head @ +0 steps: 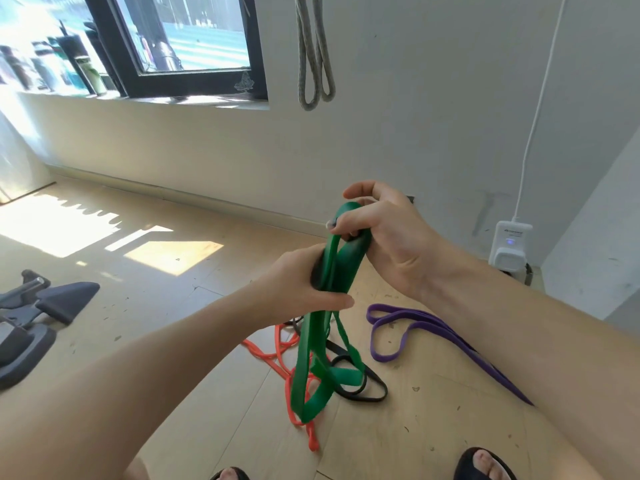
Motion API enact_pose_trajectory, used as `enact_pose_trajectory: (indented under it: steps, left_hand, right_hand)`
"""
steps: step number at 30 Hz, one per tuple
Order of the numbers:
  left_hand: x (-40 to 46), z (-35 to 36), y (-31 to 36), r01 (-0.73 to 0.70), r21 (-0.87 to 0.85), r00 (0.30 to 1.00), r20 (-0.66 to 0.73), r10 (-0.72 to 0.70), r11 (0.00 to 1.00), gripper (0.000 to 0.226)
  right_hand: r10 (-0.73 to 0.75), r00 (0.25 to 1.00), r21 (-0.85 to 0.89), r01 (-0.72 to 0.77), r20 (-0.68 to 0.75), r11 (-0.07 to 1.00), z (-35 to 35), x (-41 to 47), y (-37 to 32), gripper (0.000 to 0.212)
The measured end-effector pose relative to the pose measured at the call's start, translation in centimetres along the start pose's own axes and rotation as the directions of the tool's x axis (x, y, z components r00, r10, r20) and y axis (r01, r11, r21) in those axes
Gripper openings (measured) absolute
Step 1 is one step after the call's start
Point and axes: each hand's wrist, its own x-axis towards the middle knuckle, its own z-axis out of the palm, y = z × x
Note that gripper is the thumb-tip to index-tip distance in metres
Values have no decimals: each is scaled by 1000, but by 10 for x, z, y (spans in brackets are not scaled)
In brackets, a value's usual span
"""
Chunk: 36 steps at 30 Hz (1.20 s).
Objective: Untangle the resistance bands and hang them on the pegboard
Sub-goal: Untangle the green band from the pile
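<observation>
Up in front of the person, the green band (323, 341) is held by both hands above the wooden floor (173, 306). The left hand (298, 285) grips the band's strands low down, its fingers curled round them and the thumb lying across the front. The right hand (381, 233) holds the band's upper loop, which bends over near the fingers (341, 225); these are curled and pinch the top of the loop. Below the left hand the green band hangs in several strands that twist and fold near the floor. Under and behind it lie an orange band (287, 372) and a black band (367, 386), which cross one another and the hanging green strands; whether the green one is caught in them cannot be told. Just to the right, apart from that heap, a purple band (415, 327) lies on the floor in two loops, and its far end runs beneath the right forearm. On the white wall (415, 116) a grey band (315, 64) hangs in two long loops; what it hangs from is out of view. A white plug unit (509, 247) with a lit blue dot stands at the foot of the wall on the right, with a white cable (540, 98) that runs up from it. Dark exercise gear (41, 306) lies at the left edge, and toes in dark sandals (485, 462) show at the bottom.
</observation>
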Motion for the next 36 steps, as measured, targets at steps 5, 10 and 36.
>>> enact_pose_trajectory:
  steps: [5, 10, 36]
  left_hand:
    - [-3, -5, -4, 14, 18, 1000, -7, -14, 1000, 36]
    - [-7, -14, 0, -33, 84, 999, -16, 35, 996, 40]
    - [-15, -19, 23, -66, 349, 997, 58, 49, 935, 17]
  right_hand:
    - [-21, 1000, 14, 21, -19, 1000, -8, 3, -4, 44]
    - [-38, 999, 15, 38, -13, 999, -9, 5, -3, 47]
    - [-367, 918, -908, 272, 147, 318, -39, 3, 6, 41]
